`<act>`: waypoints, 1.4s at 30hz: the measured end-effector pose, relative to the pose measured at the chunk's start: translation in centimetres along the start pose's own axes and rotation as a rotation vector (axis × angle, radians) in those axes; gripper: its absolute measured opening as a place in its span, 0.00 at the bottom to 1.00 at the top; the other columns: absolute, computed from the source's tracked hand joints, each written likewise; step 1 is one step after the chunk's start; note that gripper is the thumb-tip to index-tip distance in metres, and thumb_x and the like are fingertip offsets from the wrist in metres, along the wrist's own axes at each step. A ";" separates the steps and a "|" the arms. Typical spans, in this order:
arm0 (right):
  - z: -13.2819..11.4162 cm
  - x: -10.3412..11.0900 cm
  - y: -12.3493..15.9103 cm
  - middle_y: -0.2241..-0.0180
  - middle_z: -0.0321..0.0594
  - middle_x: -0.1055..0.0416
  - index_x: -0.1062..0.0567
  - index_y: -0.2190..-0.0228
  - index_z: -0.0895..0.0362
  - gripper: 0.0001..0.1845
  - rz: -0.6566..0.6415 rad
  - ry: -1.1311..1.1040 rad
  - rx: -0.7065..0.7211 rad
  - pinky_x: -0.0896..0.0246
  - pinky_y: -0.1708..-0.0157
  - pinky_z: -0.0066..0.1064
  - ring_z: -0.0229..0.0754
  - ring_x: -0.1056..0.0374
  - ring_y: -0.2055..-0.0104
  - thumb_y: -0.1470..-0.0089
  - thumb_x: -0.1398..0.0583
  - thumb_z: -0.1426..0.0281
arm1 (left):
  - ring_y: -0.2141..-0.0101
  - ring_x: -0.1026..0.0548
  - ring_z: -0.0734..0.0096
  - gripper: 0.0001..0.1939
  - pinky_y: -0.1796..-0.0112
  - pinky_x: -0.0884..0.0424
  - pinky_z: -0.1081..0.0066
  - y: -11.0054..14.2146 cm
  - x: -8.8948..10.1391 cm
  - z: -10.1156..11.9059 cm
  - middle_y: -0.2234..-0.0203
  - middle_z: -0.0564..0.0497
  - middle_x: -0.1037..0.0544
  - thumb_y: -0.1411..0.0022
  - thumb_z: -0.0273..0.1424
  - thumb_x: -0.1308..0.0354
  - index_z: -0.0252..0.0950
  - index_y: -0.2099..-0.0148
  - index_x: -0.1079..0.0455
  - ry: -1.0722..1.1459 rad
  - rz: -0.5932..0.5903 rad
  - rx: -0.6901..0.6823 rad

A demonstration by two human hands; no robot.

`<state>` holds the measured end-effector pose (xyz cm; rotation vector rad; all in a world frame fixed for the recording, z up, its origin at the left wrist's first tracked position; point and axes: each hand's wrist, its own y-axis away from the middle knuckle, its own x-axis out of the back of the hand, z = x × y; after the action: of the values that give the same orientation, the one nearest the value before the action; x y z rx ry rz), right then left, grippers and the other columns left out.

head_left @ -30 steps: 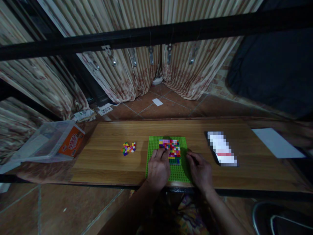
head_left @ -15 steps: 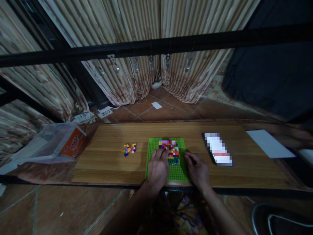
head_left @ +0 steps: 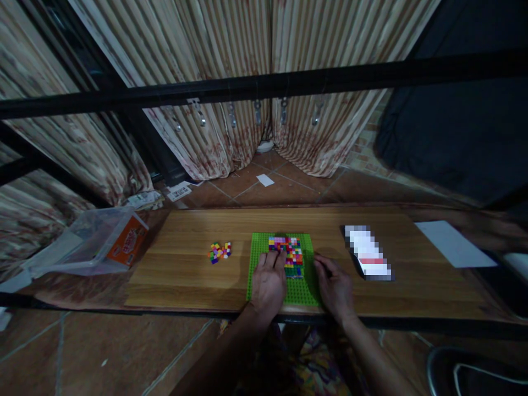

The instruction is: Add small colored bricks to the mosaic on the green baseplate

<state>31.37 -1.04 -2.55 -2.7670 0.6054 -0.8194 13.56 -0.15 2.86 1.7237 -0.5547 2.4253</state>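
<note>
Head view: one green baseplate [head_left: 297, 293] is laid on one wooden tabletop [head_left: 181, 286], with one multicoloured brick patch [head_left: 292, 254] mounted on it. Patch's left part is covered by left hand [head_left: 269, 281], fingers bent down over it. Right hand [head_left: 337, 287] is held at the plate's right edge, fingers curled; grip on either side can't be told. Also seen: one loose brick pile [head_left: 215, 254], bricks too small to count; one phone [head_left: 369, 253].
</note>
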 end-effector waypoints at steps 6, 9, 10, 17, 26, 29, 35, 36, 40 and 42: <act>-0.3 0.1 0.0 0.59 0.49 0.24 0.23 0.61 0.58 0.20 -0.020 0.007 0.014 0.34 0.55 0.41 0.48 0.28 0.57 0.43 0.46 0.57 | 0.55 0.35 0.62 0.23 0.53 0.32 0.65 0.0 0.2 0.1 0.53 0.46 0.29 0.35 0.24 0.55 0.39 0.38 0.41 -0.003 -0.037 0.010; -0.3 0.2 0.0 0.58 0.49 0.24 0.23 0.61 0.57 0.20 -0.024 -0.006 0.014 0.34 0.55 0.41 0.48 0.28 0.56 0.42 0.46 0.57 | 0.55 0.35 0.61 0.24 0.53 0.32 0.64 -0.1 0.4 0.2 0.53 0.46 0.29 0.36 0.23 0.55 0.38 0.39 0.40 -0.009 -0.049 0.002; -0.3 0.2 0.1 0.58 0.49 0.24 0.23 0.61 0.57 0.20 -0.024 -0.005 0.013 0.34 0.55 0.41 0.48 0.28 0.56 0.42 0.47 0.57 | 0.55 0.35 0.61 0.24 0.53 0.31 0.63 -0.2 0.4 0.2 0.54 0.46 0.29 0.36 0.22 0.55 0.38 0.39 0.40 -0.014 -0.053 -0.001; -0.4 0.3 0.1 0.59 0.50 0.24 0.23 0.61 0.57 0.20 -0.028 0.050 0.047 0.33 0.56 0.41 0.48 0.28 0.57 0.41 0.47 0.57 | 0.57 0.34 0.58 0.22 0.56 0.30 0.61 -0.7 0.6 0.4 0.56 0.45 0.29 0.38 0.22 0.52 0.37 0.42 0.36 -0.044 -0.052 -0.018; -0.2 0.1 0.1 0.61 0.48 0.24 0.23 0.62 0.58 0.20 -0.039 0.060 0.063 0.33 0.58 0.40 0.47 0.27 0.60 0.41 0.48 0.57 | 0.57 0.32 0.57 0.18 0.56 0.32 0.58 -1.1 1.0 0.7 0.57 0.44 0.28 0.38 0.25 0.51 0.38 0.47 0.32 -0.077 -0.048 0.005; -0.2 0.1 0.0 0.62 0.49 0.24 0.23 0.62 0.58 0.21 -0.039 0.061 0.060 0.33 0.59 0.40 0.48 0.27 0.61 0.41 0.48 0.56 | 0.52 0.34 0.55 0.16 0.52 0.34 0.55 -1.3 1.1 0.9 0.49 0.42 0.31 0.38 0.26 0.50 0.35 0.49 0.31 -0.085 0.009 -0.032; -0.2 0.1 -0.2 0.61 0.49 0.24 0.23 0.62 0.57 0.21 -0.040 0.038 0.067 0.33 0.58 0.40 0.47 0.27 0.60 0.42 0.48 0.56 | 0.43 0.38 0.52 0.19 0.44 0.40 0.51 -2.1 0.8 1.9 0.42 0.40 0.35 0.35 0.35 0.52 0.32 0.46 0.34 -0.036 0.081 -0.084; -0.2 0.1 -0.2 0.61 0.48 0.24 0.23 0.63 0.57 0.21 -0.040 0.033 0.067 0.33 0.58 0.40 0.47 0.27 0.60 0.42 0.48 0.56 | 0.41 0.40 0.51 0.22 0.44 0.41 0.50 -2.3 0.6 2.0 0.41 0.39 0.36 0.35 0.37 0.52 0.31 0.44 0.36 -0.029 0.082 -0.087; -0.4 0.2 -0.2 0.62 0.48 0.24 0.23 0.63 0.57 0.19 -0.040 0.026 0.062 0.33 0.58 0.40 0.47 0.28 0.61 0.42 0.47 0.57 | 0.37 0.47 0.49 0.35 0.41 0.45 0.49 -3.0 -0.8 2.4 0.38 0.33 0.41 0.35 0.47 0.55 0.25 0.37 0.46 -0.010 0.049 -0.092; -0.5 0.2 -0.2 0.61 0.48 0.24 0.23 0.63 0.57 0.19 -0.036 0.016 0.060 0.33 0.58 0.41 0.47 0.28 0.60 0.43 0.47 0.58 | 0.36 0.50 0.48 0.39 0.40 0.48 0.48 -3.2 -1.4 2.4 0.37 0.32 0.44 0.36 0.50 0.57 0.24 0.35 0.50 0.001 0.021 -0.090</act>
<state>31.33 -0.98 -1.94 -2.7278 0.5260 -0.8537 17.13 2.16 2.93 1.6893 -0.6746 2.3761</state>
